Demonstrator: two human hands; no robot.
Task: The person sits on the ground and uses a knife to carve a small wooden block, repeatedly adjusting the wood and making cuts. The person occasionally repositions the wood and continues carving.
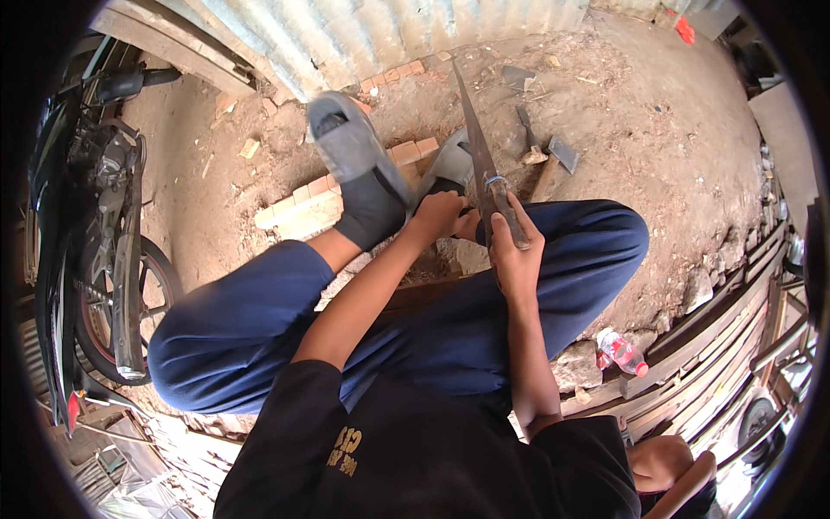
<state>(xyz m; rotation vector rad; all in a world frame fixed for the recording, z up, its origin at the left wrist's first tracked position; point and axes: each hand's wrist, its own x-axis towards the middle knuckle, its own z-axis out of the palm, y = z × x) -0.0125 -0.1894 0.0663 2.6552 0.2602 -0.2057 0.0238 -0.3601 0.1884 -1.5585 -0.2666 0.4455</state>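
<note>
My right hand (517,238) grips the worn wooden handle (501,206) of a long tapered blade (471,112) with a light-blue band at its base; the blade points away from me. My left hand (439,214) is closed low by my right ankle, just left of the handle; what its fingers hold is hidden. I sit with my knees, in navy trousers (233,329), spread apart, and my grey sandals (341,143) and dark socks show beyond my hands. A flat dark metal piece (563,154) on a wooden length and another dark tool (526,127) lie on the dirt to the right.
A motorbike (117,259) stands at left. A corrugated wall (380,35) rises ahead, with broken bricks (298,199) on the dirt (657,156). At right are a plastic bottle (621,350), stones and stacked planks (700,372). Another person's knee and arm (657,463) show at lower right.
</note>
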